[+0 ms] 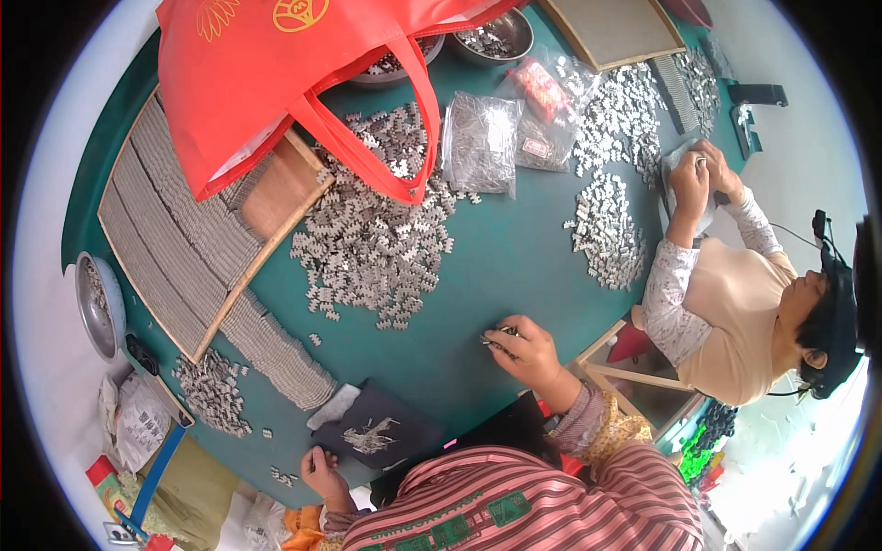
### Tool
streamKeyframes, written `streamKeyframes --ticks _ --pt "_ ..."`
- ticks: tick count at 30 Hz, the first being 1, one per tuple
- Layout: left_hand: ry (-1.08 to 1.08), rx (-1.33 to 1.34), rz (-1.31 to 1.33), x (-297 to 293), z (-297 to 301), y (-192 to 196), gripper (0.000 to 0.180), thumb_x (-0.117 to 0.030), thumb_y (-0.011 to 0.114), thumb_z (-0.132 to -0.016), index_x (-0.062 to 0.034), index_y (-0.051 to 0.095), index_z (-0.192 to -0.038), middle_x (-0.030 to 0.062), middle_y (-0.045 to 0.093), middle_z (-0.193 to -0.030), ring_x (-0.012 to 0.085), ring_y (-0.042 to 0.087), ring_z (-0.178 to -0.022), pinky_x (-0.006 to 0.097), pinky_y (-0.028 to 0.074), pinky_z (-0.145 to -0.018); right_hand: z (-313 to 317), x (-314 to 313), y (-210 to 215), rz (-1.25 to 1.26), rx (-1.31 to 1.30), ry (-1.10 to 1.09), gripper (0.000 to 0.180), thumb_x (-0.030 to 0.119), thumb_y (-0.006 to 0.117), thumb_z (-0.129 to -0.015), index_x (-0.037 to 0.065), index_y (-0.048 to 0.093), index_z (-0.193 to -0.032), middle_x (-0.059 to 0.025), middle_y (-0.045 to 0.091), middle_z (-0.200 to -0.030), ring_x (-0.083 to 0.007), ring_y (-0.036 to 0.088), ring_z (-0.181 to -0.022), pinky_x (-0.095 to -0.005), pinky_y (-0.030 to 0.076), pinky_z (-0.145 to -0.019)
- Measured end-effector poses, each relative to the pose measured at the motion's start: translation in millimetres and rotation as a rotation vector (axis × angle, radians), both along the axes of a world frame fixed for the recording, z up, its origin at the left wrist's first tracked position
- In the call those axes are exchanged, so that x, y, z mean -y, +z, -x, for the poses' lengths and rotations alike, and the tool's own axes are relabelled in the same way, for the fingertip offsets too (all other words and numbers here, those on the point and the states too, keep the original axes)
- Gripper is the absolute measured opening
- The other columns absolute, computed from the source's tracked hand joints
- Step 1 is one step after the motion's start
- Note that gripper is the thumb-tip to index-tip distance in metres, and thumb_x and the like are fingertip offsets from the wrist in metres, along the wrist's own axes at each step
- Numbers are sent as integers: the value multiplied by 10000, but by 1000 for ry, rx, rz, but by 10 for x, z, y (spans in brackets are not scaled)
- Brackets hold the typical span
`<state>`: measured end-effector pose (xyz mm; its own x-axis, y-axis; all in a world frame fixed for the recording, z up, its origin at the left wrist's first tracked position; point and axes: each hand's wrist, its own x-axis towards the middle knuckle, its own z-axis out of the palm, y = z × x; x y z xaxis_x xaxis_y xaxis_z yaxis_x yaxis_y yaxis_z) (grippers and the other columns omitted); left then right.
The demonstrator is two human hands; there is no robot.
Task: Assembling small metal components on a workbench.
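Note:
My right hand (530, 354) is closed around several small metal pieces (502, 339), held over the green tabletop right of the middle. At the near edge my left hand (325, 476) has its fingers curled together beside a folded dark cloth (397, 424); whatever may be between them is too small to make out. Thin silver pins (371, 436) lie loose on that cloth. A few grey toothed metal pieces (283, 477) rest just left of my left hand. Farther off spreads a large heap of the same toothed pieces (377, 248).
A wooden-framed tray (220, 321) holds rows of stacked pieces at the left. A red bag (266, 83) overhangs the far side. Clear plastic bags (481, 142) and metal bowls (496, 57) stand at the back. At the right a co-worker's hands (698, 179) hold something greyish.

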<state>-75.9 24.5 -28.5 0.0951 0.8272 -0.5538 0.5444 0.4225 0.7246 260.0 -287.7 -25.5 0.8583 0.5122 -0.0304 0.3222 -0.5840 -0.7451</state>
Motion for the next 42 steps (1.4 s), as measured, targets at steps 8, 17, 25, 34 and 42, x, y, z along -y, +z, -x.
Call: streamKeyframes --ticks 8,17,25,34,42 --pt "26 6 19 8 -39 28 126 -117 663 -897 -4 623 -933 61 631 -727 103 562 -563 212 426 -503 91 -92 -128 124 342 110 294 149 742 -655 152 684 -943 -21 609 -950 -175 594 -726 -306 482 -600" --pt "34 31 5 25 16 -32 133 -136 667 -898 -12 626 -926 60 629 -720 100 556 -549 211 417 -484 -84 -133 -189 60 357 136 286 150 730 -630 147 651 -905 -34 609 -1000 -243 572 -917 -400 435 -795" --pt "44 35 -24 43 -27 -25 147 -136 668 -897 2 621 -919 67 627 -715 105 550 -548 215 423 -491 -218 -130 -37 128 353 99 368 176 730 -636 158 679 -1000 -33 626 -1125 -257 562 -945 -404 421 -799" --pt "44 18 -33 75 -113 12 129 -110 660 -895 10 615 -905 76 628 -714 106 547 -546 222 427 -489 -661 -144 53 86 362 41 338 56 682 -711 116 682 -1043 -64 585 -959 -240 533 -700 -349 445 -637" --pt "58 45 -54 102 -134 13 139 -105 660 -889 24 609 -900 78 612 -696 114 545 -542 235 431 -486 -2282 -1227 393 -318 -5 -219 342 151 645 -886 -20 578 -1175 -87 634 -847 -228 586 -736 -370 480 -655"
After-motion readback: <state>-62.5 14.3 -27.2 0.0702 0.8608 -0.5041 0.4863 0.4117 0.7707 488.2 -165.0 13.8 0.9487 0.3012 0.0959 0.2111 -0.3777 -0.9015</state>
